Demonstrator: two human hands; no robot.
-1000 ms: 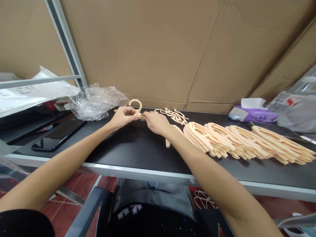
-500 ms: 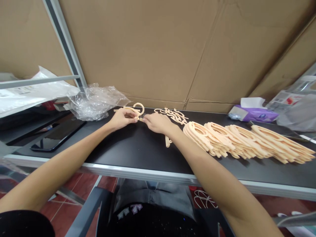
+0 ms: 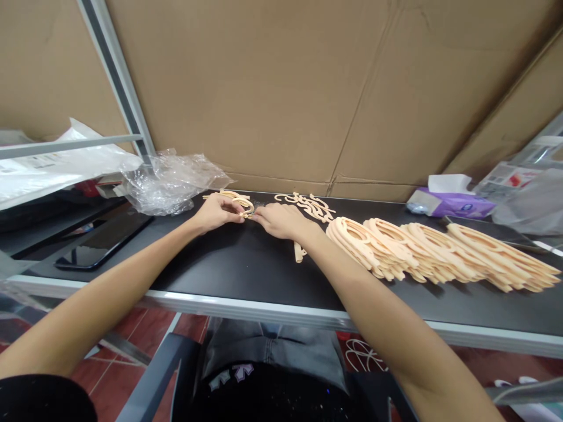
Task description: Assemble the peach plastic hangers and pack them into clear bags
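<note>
My left hand [image 3: 219,213] is closed, thumb and fingers pinching a beige plastic clothes hanger [image 3: 244,203] whose curved hook lies low beside the fingertips. My right hand [image 3: 281,220] meets it from the other side, its fingertips closed on the hanger's small joint, where a tiny shiny spot shows. Much of the joint is hidden by the fingers. Behind my left hand lie more beige hanger parts [image 3: 229,194]. Past my right hand is a loose pile of beige hooks [image 3: 310,205], and a short beige piece [image 3: 299,252] rests under my right wrist.
Stacked beige hanger pieces [image 3: 422,249] run along the right of the black table [image 3: 246,275]. A purple tissue pack [image 3: 460,203] stands behind them. Crumpled clear plastic [image 3: 171,179] and a dark phone [image 3: 103,240] lie left. Brown cardboard [image 3: 272,88] walls the back.
The hook between my hands stood up and now lies folded down toward my fingers. Both hands have shifted slightly, staying together at the joint.
</note>
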